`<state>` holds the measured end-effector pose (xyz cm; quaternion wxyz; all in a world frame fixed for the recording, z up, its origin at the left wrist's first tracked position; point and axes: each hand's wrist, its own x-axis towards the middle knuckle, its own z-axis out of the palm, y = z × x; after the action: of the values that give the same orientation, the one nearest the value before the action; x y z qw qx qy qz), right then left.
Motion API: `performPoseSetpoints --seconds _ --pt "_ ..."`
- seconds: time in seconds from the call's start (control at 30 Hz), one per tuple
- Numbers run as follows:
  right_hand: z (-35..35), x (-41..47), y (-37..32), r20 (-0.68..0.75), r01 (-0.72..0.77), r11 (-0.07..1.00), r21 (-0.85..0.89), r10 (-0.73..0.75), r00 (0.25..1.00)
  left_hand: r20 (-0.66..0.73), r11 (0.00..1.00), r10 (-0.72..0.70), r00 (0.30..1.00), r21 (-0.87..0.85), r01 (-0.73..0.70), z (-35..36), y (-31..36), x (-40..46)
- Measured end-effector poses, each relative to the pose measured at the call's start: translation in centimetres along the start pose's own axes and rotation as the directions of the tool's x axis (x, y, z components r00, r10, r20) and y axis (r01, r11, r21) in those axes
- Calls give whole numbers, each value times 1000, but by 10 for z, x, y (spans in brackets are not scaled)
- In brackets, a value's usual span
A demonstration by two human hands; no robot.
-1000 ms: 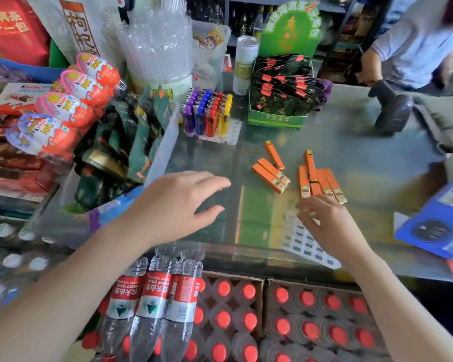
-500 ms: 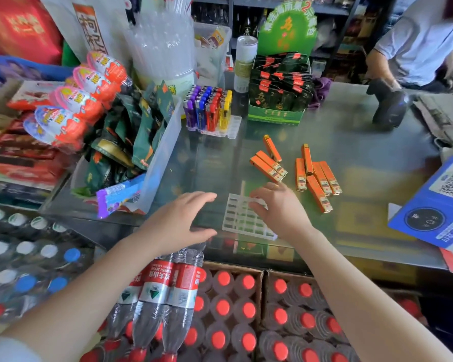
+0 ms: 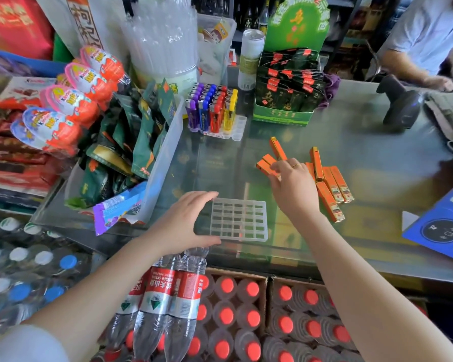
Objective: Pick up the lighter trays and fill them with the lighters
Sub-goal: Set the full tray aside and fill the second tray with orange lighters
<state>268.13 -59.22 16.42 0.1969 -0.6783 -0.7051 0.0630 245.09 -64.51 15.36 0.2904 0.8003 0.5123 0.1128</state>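
Note:
A clear, empty grid lighter tray (image 3: 238,220) lies flat on the glass counter (image 3: 364,158) near its front edge. My left hand (image 3: 183,223) spans the tray's left edge, fingers at its far corner and thumb at its near corner. My right hand (image 3: 290,184) is beyond the tray, fingertips and thumb pinched on one of the orange lighters (image 3: 264,163) in the left cluster. Several more orange lighters (image 3: 332,186) lie to its right. A second tray (image 3: 237,126) further back holds upright coloured lighters (image 3: 209,113).
A clear bin of green snack packets (image 3: 165,152) stands left of the tray. A green display box (image 3: 283,116), a barcode scanner (image 3: 400,108) and a blue payment stand (image 3: 442,231) sit around. Another person (image 3: 424,35) is at the far right. Water bottles (image 3: 168,296) stand below the counter.
My right hand slid the empty tray left, let go of it and moved up to the orange lighters. My left hand moved right onto the tray's left edge.

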Motion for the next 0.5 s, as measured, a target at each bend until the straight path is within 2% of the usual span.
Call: performPoseSetpoints --seconds 0.13,0.3,0.5 --pt "6 6 0 48 37 992 -117 -31 998 -24 998 61 998 -20 -62 0 -10 6" --pt "11 13 -6 70 -26 987 -156 38 997 -30 994 91 995 68 -89 1 -15 11" --pt "14 16 -12 155 -5 997 -73 16 988 -58 989 139 989 62 -135 2 -18 12"
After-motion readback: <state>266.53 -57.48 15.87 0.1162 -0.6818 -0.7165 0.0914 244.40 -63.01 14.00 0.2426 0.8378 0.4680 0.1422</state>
